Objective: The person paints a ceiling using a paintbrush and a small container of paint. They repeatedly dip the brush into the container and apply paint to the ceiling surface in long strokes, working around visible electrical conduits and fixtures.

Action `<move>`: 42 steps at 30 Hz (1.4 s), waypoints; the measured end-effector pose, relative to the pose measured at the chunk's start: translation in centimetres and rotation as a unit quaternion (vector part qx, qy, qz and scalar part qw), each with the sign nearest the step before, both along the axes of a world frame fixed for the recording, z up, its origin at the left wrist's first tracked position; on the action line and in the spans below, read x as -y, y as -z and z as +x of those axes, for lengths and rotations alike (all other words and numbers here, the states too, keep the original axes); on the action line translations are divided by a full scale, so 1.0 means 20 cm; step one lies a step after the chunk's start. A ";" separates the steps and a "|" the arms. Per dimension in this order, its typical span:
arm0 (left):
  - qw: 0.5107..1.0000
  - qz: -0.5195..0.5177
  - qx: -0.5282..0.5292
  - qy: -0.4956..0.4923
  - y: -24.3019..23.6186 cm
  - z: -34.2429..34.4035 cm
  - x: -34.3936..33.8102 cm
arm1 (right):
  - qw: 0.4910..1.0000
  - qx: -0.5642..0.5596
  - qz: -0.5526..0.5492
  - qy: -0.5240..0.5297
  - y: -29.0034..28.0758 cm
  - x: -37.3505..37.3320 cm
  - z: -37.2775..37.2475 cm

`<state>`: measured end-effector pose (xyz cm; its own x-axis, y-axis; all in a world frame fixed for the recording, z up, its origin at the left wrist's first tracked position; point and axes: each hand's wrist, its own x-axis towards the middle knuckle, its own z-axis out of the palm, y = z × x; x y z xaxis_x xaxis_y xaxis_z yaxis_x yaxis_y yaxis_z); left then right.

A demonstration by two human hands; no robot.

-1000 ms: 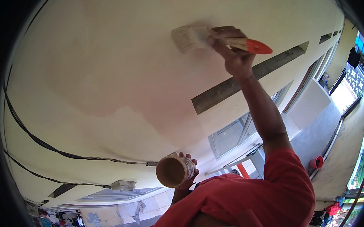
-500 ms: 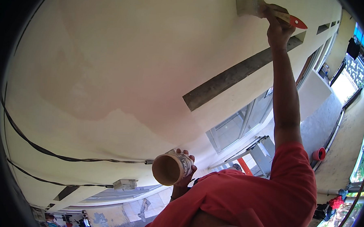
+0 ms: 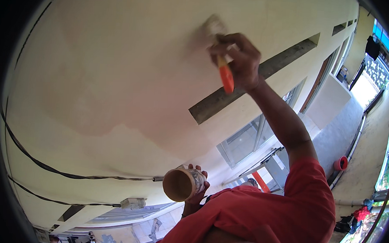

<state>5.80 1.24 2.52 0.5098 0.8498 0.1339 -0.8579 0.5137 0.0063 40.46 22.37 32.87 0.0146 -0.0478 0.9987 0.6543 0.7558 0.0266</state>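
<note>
"Two things are held: how?"

"By the right hand [image 3: 245, 60], fingers wrapped round its handle, the brush [image 3: 226, 76] is gripped; by the left hand [image 3: 202, 191], fingers curled round its side, the cup [image 3: 195, 180] is held, its contents not made out."

"Where is the brush?"

"Its blurred bristles [image 3: 214, 26] are held close to the wall [image 3: 120, 35], near the slot [image 3: 217, 104]; whether contact is made cannot be told."

"How much seems done?"

"Judged by tone, the pinkish patch [image 3: 164, 124] has probably been coated; paler wall is left around it, and by the cables [image 3: 70, 174] no coat can be made out."
</note>
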 end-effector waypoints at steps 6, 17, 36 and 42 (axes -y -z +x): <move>0.999 0.022 0.000 0.026 -0.04 0.05 -0.04 | 0.987 0.043 -0.041 -0.149 -0.07 0.13 0.07; 1.000 0.008 0.012 0.010 0.11 -0.02 0.00 | 0.988 -0.015 0.029 0.153 0.06 0.00 -0.10; 0.999 -0.048 0.005 -0.025 0.07 -0.05 0.06 | 0.996 0.059 -0.029 0.055 0.37 0.21 -0.30; 1.000 -0.024 0.004 0.000 0.03 -0.01 0.00 | 0.909 -0.109 -0.327 -0.236 0.60 0.56 -0.42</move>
